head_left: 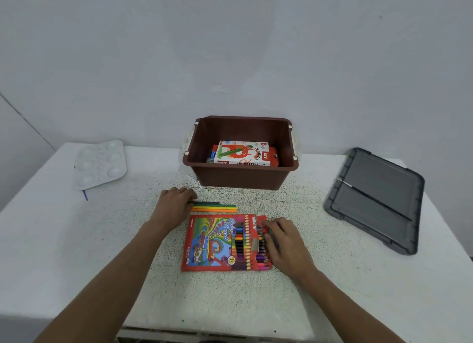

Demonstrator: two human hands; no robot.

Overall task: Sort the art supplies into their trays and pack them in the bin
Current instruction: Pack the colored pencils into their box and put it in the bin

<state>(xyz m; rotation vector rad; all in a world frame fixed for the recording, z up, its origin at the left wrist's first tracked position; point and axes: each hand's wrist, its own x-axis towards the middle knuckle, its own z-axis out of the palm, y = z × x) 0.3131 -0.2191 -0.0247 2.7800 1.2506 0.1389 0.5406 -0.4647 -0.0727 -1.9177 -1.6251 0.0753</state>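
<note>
The pencil box [220, 243], flat on the table [102, 253] just before the brown bin [240, 178], is held at its open right end by the bent, close-set fingers of the right hand [284, 243]. The loose pencils [217, 207] just beyond it are covered at one end by the left hand [176, 204], fingers together, a pinch not being discernible. It is judged that the loose pencils should be bundled, aligned with the row inside and slid in level, the flap being kept clear. The table surface is noted as white and speckled, with a palette [101, 163] at left, a grey lid [373, 202] at right and a plain pale wall [230, 48] behind.
</note>
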